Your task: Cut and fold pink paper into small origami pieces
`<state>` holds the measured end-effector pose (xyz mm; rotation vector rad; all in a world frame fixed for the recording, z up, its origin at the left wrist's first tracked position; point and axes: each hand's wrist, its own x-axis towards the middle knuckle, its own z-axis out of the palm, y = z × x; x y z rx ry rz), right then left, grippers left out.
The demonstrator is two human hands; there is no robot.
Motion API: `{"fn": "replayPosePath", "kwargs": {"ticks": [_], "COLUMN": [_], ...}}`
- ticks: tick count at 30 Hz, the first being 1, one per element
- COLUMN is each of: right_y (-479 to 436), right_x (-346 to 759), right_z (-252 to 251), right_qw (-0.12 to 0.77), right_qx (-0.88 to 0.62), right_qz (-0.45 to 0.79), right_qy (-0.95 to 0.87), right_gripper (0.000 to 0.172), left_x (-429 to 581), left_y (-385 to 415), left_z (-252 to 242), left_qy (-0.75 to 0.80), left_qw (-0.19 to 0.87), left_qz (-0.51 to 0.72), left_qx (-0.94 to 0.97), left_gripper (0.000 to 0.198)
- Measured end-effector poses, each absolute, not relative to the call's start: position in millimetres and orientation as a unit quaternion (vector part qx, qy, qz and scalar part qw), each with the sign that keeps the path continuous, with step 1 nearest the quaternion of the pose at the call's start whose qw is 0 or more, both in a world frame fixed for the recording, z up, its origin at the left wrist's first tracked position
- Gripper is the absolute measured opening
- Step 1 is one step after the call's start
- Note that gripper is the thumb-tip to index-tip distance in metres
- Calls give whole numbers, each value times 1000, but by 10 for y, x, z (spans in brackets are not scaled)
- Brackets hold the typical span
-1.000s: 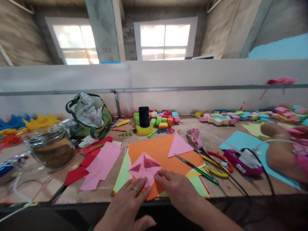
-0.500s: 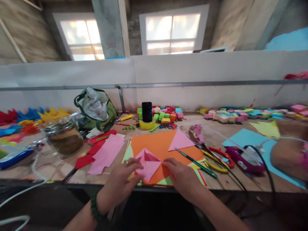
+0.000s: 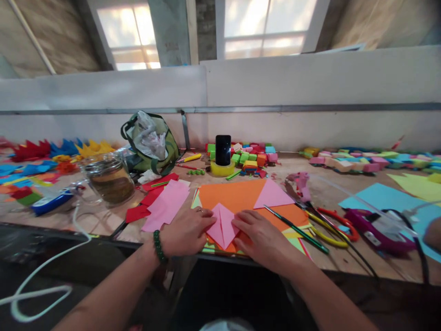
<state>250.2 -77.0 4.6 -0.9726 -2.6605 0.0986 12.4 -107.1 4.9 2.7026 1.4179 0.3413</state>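
A folded pink paper piece (image 3: 223, 224) lies on an orange sheet (image 3: 241, 196) at the near edge of the table. My left hand (image 3: 188, 230) presses flat on its left side, fingers stretched out; a green bead bracelet sits on that wrist. My right hand (image 3: 260, 234) presses on its right side, fingers laid flat on the paper. A pink paper triangle (image 3: 272, 195) rests further back on the orange sheet. A green stick (image 3: 295, 229) lies just right of my right hand.
A glass jar (image 3: 109, 179) and a green bag (image 3: 151, 141) stand at the left. A black phone (image 3: 223, 151) stands in a yellow tape roll, coloured blocks (image 3: 255, 158) behind it. Scissors (image 3: 327, 225) and a purple glue gun (image 3: 379, 230) lie right. Pink and red paper (image 3: 165, 207) lies left.
The pink piece has been folded narrower, from a wide open shape into a slim kite shape. Both hands now press its sides. The view has tilted down and shifted right.
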Motion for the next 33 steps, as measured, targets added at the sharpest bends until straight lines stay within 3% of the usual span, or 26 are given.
{"fn": "replayPosePath", "kwargs": {"ticks": [7, 14, 18, 23, 27, 30, 33], "right_y": [-692, -614, -575, -559, -544, -522, -513], "right_x": [2413, 2580, 2699, 2672, 2626, 2635, 2653], "right_z": [-115, -141, 42, 163, -20, -153, -171], "right_qw": [153, 238, 378, 446, 435, 425, 398], "right_qx": [-300, -392, -357, -269, -285, -295, -269], "right_qz": [-22, -21, 29, -1, -1, 11, 43], "right_qy": [-941, -888, -853, -854, -854, -856, -876], "right_gripper": [28, 37, 38, 41, 43, 48, 38], "left_x": [158, 85, 21, 199, 409, 487, 506], "left_y": [-994, -864, -593, -211, -106, -114, -159], "left_z": [129, 220, 335, 361, 166, 22, -34], "left_qy": [457, 468, 475, 446, 385, 390, 395], "left_qw": [59, 199, 372, 698, 711, 687, 673], "left_qz": [120, 232, 352, 338, 378, 431, 459], "left_qx": [879, 829, 715, 447, 451, 437, 424], "left_gripper": [31, 17, 76, 74, 41, 35, 39]}}
